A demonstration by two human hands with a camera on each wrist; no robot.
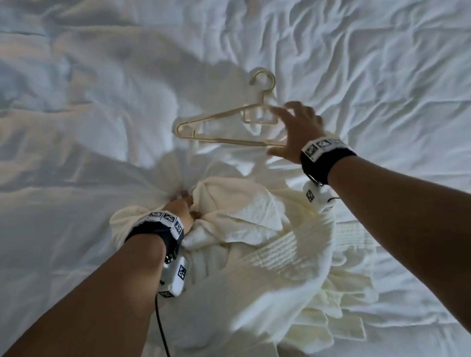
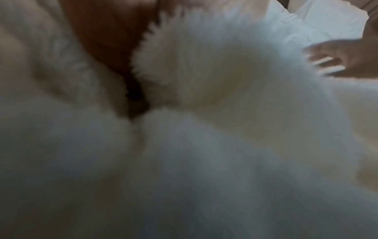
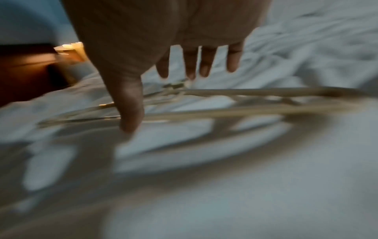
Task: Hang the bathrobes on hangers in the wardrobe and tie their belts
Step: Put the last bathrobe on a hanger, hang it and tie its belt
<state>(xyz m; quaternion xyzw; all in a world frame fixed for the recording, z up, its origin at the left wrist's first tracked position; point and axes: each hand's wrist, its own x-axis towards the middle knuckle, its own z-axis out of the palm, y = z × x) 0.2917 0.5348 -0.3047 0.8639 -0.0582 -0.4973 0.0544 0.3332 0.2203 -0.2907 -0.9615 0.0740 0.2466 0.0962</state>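
Risks, largest first. The bathrobe [image 1: 248,232] is a heavy, bunched heap of cream terry at the near edge of the bed [image 1: 84,77]; the left hand [image 1: 182,209] grips a gather of it near what looks like the collar. Judgement: if that grip is not on the collar or a shoulder seam, the robe will go onto the hanger twisted, and a sleeve or the ribbed belt [image 1: 291,246] could drag or slip off the bed when lifted.

Next, the hanger [image 1: 226,140]: a thin gold wire frame lying flat on the sheet just beyond the robe, hook pointing away. The right hand [image 1: 297,130] is over its right end, fingers [image 3: 233,61] spread and straight, holding nothing. Whether the thumb touches the lower bar cannot be told; the right wrist view is blurred. Judgement: a flat wire on soft bedding is hard to get under; the hand may pinch sheet with it, or the frame may skid.

Surface and room. The bed is covered by a white, much-creased sheet, soft, dimly lit. At the far side the right wrist view shows dark wooden furniture [image 3: 24,71] with a warm light [image 3: 69,46]. No wardrobe in view.
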